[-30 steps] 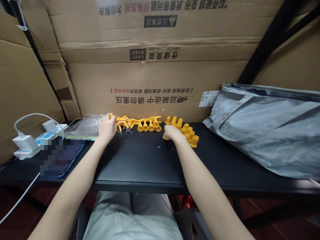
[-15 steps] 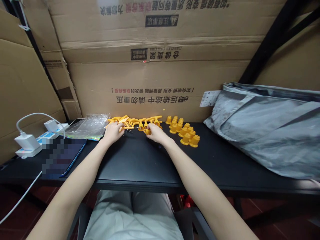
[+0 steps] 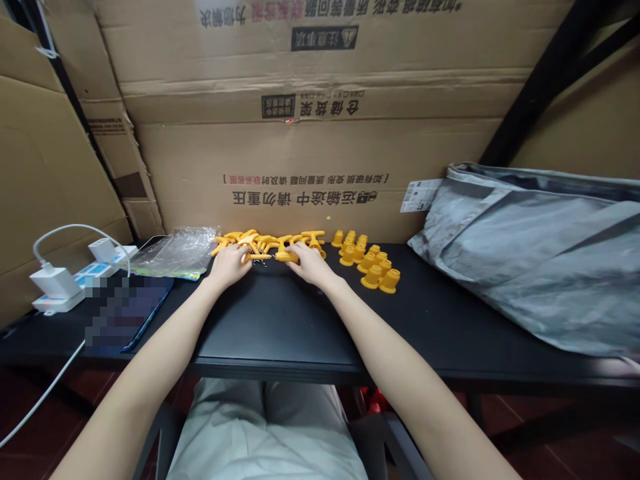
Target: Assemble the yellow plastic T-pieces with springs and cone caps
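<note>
My left hand [image 3: 229, 267] is closed at the near edge of a pile of yellow plastic handle-like parts [image 3: 247, 237]. A slim yellow handle piece [image 3: 260, 257] sticks out to the right from its fingertips. In the closed fingers of my right hand [image 3: 311, 267] is another yellow plastic piece [image 3: 286, 256], lying sideways and pointing left; its exact shape is partly covered. Small shiny metal bits, perhaps springs, lie between the hands. More yellow T-shaped parts [image 3: 313, 235] lie behind my right hand.
Several yellow flanged cups [image 3: 371, 276] stand grouped right of my hands on the black table [image 3: 280, 327]. A large grey bag [image 3: 530, 260] lies at the right. To the left are clear plastic bags [image 3: 175, 253], a tablet [image 3: 145, 313] and a power strip [image 3: 90, 275]. Cardboard [image 3: 310, 153] walls the back.
The yellow piece in my right hand has turned from end-on to sideways, and that hand has shifted slightly left. My left hand has moved slightly right, still holding its piece.
</note>
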### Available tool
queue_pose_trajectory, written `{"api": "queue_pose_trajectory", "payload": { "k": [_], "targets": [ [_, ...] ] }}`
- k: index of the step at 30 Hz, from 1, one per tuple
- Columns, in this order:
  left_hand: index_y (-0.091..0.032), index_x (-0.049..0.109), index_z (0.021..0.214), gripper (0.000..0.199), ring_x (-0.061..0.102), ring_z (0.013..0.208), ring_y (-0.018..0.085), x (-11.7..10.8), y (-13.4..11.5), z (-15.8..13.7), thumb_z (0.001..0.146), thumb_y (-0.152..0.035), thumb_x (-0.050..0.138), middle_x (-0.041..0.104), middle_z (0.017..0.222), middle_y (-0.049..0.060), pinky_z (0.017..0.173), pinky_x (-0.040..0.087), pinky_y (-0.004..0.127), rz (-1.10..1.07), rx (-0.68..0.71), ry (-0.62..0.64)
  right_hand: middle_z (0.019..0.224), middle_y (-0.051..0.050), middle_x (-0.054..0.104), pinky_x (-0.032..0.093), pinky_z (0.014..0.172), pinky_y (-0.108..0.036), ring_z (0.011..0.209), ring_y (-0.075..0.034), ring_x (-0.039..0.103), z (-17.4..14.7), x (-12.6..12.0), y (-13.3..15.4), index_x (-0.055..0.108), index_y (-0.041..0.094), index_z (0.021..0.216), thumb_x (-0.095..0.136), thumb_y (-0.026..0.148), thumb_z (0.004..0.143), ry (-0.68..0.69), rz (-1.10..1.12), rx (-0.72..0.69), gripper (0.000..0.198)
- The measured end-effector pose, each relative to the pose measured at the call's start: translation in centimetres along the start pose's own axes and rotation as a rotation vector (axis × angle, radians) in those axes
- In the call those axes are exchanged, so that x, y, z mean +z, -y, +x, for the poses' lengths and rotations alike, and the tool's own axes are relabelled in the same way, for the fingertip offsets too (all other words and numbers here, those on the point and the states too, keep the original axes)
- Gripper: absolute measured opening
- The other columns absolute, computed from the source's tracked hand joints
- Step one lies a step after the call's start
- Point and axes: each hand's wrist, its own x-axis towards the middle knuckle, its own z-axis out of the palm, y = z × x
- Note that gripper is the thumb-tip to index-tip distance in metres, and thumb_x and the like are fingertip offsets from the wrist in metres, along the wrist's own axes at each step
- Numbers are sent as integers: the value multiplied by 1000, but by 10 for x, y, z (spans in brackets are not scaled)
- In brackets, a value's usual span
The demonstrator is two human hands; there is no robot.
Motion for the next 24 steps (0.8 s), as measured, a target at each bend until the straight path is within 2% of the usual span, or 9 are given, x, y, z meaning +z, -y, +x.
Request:
{"api": "queue_pose_trajectory", "payload": {
  "k": [4, 9, 17, 24],
  "targets": [
    [-23, 61, 113, 31, 63, 101, 23, -1, -5, -2, 86, -31, 49, 69, 108, 7, 88, 47, 32, -36, -11, 17, 117, -11, 60, 44, 95, -42, 106, -24, 59, 1, 3, 6, 62, 22, 123, 56, 19, 89, -44, 79, -87, 35],
    [-25, 59, 113, 29, 64, 103, 22, 0, -5, -3, 86, -33, 50, 69, 109, 5, 87, 47, 31, -29, -23, 40, 117, -10, 57, 46, 95, -39, 104, -21, 59, 1, 4, 4, 61, 25, 127, 54, 14, 89, -51, 196, -162, 40],
    [-24, 59, 109, 26, 64, 102, 22, 3, -2, -3, 86, -32, 50, 69, 110, 5, 86, 48, 31, -41, 7, 34, 114, -12, 56, 46, 97, -41, 106, -22, 58, 0, 8, -2, 59, 17, 128, 51, 16, 91, -1, 253, -207, 38],
    [-23, 60, 109, 27, 65, 99, 23, 4, -2, -2, 85, -31, 51, 70, 107, 6, 85, 48, 31, -37, 22, 18, 120, -13, 55, 42, 102, -48, 116, -25, 54, 2, 14, -4, 53, 21, 132, 51, 19, 90, -44, 330, -199, 41]
  ]
}}
